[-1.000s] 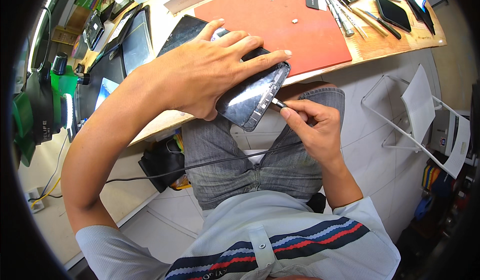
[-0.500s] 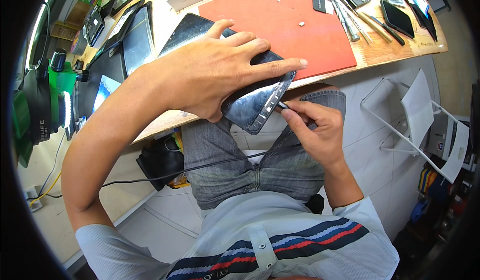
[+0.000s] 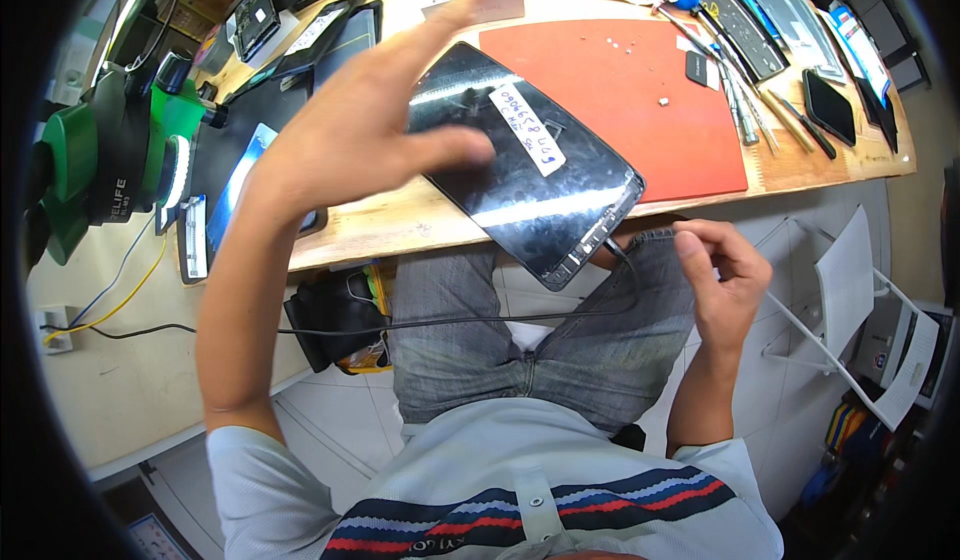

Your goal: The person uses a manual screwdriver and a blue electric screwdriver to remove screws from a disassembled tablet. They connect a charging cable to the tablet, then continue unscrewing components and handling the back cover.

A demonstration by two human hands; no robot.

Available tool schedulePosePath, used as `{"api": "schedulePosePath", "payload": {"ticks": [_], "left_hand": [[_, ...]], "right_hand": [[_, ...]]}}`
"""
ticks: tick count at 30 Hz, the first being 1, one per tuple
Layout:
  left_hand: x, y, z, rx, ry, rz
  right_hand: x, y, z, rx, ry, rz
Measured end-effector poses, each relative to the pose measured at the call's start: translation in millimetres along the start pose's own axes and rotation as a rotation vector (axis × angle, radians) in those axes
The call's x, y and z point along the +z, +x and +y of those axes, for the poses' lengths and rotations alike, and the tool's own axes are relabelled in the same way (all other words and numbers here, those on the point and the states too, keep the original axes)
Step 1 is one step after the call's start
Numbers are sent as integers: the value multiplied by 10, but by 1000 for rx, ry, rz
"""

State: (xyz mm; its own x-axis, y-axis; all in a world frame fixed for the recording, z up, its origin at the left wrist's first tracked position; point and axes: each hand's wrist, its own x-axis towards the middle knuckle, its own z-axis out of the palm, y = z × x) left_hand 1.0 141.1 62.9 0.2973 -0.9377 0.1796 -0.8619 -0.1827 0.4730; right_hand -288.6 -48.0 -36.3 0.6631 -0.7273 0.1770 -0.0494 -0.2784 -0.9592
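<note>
A black tablet point(image 3: 470, 110) with a white handwritten label point(image 3: 528, 130) lies askew on the bench. Its near corner juts past the edge, and along that end runs a strip with exposed small parts. A black cable point(image 3: 450, 322) curves up to this end, where its plug point(image 3: 612, 248) meets the rim. Over the tablet's left part is my left hand point(image 3: 350, 125), fingers spread and slightly blurred, holding nothing. To the right of the plug, apart from it, my right hand point(image 3: 730, 275) hangs in the air with loosely curled fingers and nothing in them.
An orange-red mat point(image 3: 600, 70) with tiny white bits lies behind the tablet. Pens and slim tools point(image 3: 735, 95) and a black phone point(image 3: 828, 103) are at the right. A green-black lamp point(image 3: 110, 170) stands left; a white folding chair point(image 3: 845, 280) is on the right.
My right hand has let go of the cable plug and moved right. My left hand has lifted off the tablet and moved left, uncovering its label.
</note>
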Motion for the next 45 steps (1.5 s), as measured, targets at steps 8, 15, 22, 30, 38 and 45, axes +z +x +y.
{"api": "schedulePosePath", "payload": {"ticks": [8,15,22,30,38,45], "left_hand": [[152,-526,-93,-408,-187,443],[169,-1206,827,-242,-756,312],[1097,-1849,798,-220,-1096,-563],[1521,-2011,401,-617,-640,-277],[1332,-1947,251,-606,-670,-481],[1116,-2058,143,-571,-733,-582]], "right_hand": [[132,105,-198,-278,-242,-66],[497,274,-497,-374,-471,-315],[861,491,-597,-373,-665,-474],[1126,518,-695,-309,-791,-495],[1305,602,-710,-225,-801,-503],[1228,648,-788,-145,-749,-556]]}}
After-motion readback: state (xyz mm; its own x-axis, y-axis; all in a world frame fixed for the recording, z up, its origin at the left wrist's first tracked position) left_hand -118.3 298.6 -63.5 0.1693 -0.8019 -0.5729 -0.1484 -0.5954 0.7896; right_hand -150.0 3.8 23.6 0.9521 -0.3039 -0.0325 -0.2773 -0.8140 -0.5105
